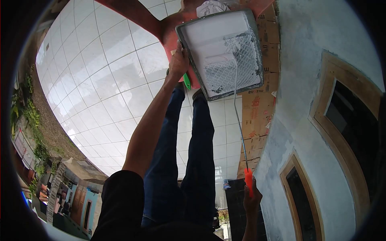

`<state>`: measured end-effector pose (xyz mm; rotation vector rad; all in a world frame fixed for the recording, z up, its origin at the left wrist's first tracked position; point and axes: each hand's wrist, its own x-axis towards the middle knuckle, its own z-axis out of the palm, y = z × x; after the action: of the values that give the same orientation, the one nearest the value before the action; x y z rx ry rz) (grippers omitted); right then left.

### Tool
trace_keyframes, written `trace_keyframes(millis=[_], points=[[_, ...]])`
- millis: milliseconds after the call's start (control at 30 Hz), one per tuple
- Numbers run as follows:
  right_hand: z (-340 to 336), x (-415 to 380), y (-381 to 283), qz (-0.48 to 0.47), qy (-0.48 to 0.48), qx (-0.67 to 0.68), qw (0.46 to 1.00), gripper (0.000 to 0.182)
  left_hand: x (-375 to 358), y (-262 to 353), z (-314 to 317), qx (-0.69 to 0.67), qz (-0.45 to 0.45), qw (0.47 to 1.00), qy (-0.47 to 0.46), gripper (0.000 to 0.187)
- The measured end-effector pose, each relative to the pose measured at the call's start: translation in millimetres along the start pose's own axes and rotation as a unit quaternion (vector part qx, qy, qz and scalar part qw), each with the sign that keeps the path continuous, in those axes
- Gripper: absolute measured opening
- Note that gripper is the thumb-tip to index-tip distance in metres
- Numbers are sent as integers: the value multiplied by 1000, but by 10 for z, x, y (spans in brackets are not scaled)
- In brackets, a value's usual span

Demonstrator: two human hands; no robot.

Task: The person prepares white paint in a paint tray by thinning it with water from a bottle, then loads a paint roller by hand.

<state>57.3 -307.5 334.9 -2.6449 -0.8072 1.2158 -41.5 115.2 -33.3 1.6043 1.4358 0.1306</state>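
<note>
My left hand (179, 62) is closed on the left rim of a dark paint tray (259, 60), with the thumb lying along its edge. White paint fills the top of the tray, and its ribbed slope is smeared with paint. My right hand (252, 197) grips the orange handle (249, 178) of a paint roller, low on the right. The roller's long metal rod (239, 120) runs up into the tray. Its white, paint-covered sleeve (220, 59) lies across the ribbed slope. Beneath the tray is a red plastic chair (169, 26), partly hidden.
A green-handled item (187, 81) lies beside the tray on the chair. White cloth or plastic (211, 7) sits behind it. Flattened cardboard (257, 116) covers the floor along the grey-blue wall (289, 120), which has wooden-framed openings (303, 193). White tiles (108, 76) spread leftward.
</note>
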Motion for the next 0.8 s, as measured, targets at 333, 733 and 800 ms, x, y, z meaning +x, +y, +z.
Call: trace_keyframes(millis=[333,733,800], points=[[167,489,-332,-10,10,-18,1000,42,-25,98,-42,-1,-15,1000,-5,55],[99,163,-166,2,12,17,1000,42,-23,84,-43,3,-13,1000,-9,56],[85,119,-107,31,-8,-1,999,41,-31,100,-47,0,-17,1000,-11,56]])
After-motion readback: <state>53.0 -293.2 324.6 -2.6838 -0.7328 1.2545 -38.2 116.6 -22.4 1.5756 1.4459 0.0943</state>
